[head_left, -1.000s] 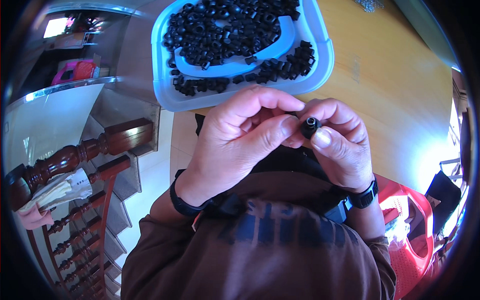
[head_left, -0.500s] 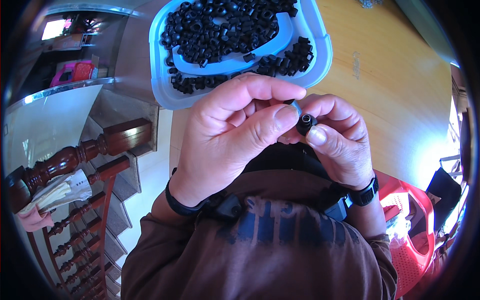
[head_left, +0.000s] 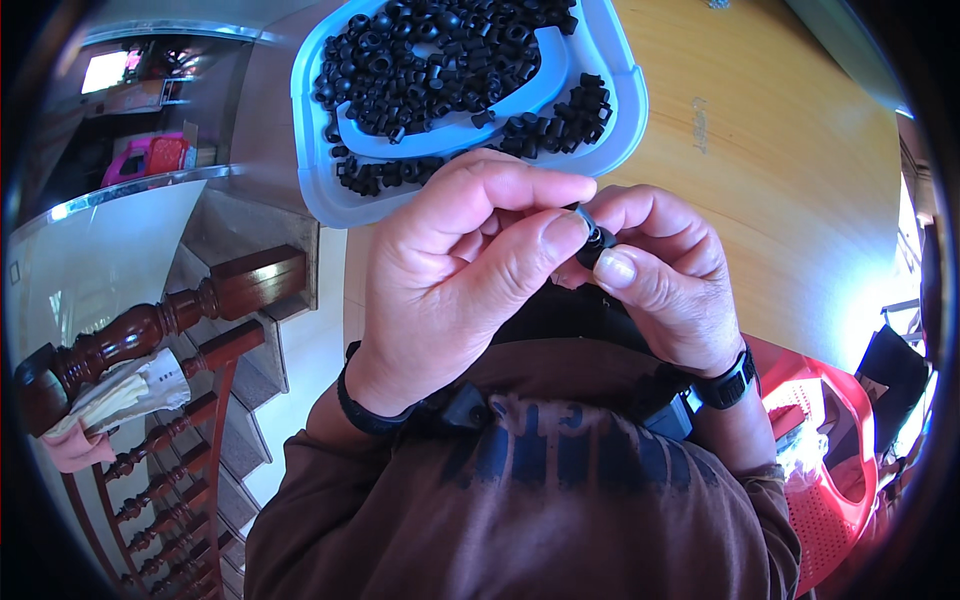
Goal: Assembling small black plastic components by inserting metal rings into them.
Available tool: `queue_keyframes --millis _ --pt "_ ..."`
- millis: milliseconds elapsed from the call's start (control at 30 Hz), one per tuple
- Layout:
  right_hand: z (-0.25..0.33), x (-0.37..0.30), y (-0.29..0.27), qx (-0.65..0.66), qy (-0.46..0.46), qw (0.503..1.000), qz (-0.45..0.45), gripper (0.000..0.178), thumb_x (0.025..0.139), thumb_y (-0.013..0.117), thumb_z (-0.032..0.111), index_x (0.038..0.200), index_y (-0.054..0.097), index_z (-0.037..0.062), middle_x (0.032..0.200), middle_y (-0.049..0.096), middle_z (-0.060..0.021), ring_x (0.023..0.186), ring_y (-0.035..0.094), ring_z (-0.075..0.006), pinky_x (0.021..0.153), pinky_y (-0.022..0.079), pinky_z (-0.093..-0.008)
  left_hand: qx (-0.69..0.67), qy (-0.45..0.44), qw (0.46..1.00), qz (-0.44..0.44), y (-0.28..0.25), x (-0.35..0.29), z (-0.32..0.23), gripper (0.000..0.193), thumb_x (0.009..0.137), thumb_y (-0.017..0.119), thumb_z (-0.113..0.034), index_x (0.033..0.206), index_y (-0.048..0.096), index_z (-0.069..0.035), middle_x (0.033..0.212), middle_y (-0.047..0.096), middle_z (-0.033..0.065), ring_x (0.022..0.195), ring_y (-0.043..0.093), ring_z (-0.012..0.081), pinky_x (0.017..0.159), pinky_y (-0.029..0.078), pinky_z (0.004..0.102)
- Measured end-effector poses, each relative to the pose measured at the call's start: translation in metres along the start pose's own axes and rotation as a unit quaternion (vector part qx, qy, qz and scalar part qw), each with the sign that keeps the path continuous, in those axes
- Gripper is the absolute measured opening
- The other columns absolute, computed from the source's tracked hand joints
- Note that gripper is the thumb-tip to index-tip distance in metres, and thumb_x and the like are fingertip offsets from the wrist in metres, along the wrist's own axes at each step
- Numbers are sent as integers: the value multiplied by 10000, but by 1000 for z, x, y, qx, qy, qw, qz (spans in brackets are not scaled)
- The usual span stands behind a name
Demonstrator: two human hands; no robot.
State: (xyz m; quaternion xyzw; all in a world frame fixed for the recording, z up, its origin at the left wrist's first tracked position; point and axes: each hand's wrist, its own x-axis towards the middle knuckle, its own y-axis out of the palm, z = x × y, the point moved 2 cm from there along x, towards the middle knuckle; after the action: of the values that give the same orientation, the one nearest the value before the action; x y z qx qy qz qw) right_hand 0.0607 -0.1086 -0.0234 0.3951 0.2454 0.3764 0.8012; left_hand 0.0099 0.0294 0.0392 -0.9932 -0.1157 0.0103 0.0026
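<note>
My right hand (head_left: 665, 270) pinches a small black hollow plastic piece (head_left: 594, 246) between thumb and fingers, a pale ring showing at its opening. Against that piece my left hand (head_left: 460, 270) presses a small dark part with a bluish-grey edge (head_left: 583, 214), caught between thumb and forefinger; most of it is covered by the thumb. The two parts touch or nearly touch. Just beyond my hands, a light-blue plastic tray (head_left: 330, 207) holds many small black plastic pieces (head_left: 440, 70), heaped behind a curved divider (head_left: 450, 137), with others in front of it.
The tray rests on a light wooden table (head_left: 760, 150). At the left runs a dark wooden stair railing (head_left: 140, 330) with cloths (head_left: 110, 400) draped over it, beside steps. A red plastic chair (head_left: 835, 480) stands at the right, with a clear plastic bag on it.
The black piece in my right hand has turned and come up against the part in my left hand, so its opening shows less. The whole view has shifted slightly.
</note>
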Motion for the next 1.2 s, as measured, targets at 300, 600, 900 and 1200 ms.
queue_keyframes --millis 300,600,900,1200 --pt "0 0 3 3 -6 1000 -19 159 838 618 18 992 580 15 908 613 -6 818 557 -50 730 463 -189 216 108 970 21 -5 -2 -2 196 841 608 -65 1022 620 9 921 575 57 691 506 60 600 413 184" --pt "-4 0 3 -11 -41 999 -25 149 821 630 -2 961 585 12 878 614 -14 802 568 -57 715 478 -199 387 246 889 8 5 -9 -9 243 800 598 16 1040 628 32 880 592 108 680 550 129 609 452 222" --pt "-5 -1 4 -27 -65 997 -25 138 815 633 -9 946 592 0 880 627 -37 818 593 -84 738 498 -218 402 300 865 19 6 -13 -6 416 681 598 139 1095 567 102 842 571 144 693 573 195 607 496 269" --pt "-4 -2 3 42 -44 998 -22 140 815 630 -5 953 606 -5 917 650 -92 863 624 -137 768 524 -252 426 304 852 9 6 -18 6 482 671 653 89 1142 563 48 958 565 109 670 534 109 575 457 210"
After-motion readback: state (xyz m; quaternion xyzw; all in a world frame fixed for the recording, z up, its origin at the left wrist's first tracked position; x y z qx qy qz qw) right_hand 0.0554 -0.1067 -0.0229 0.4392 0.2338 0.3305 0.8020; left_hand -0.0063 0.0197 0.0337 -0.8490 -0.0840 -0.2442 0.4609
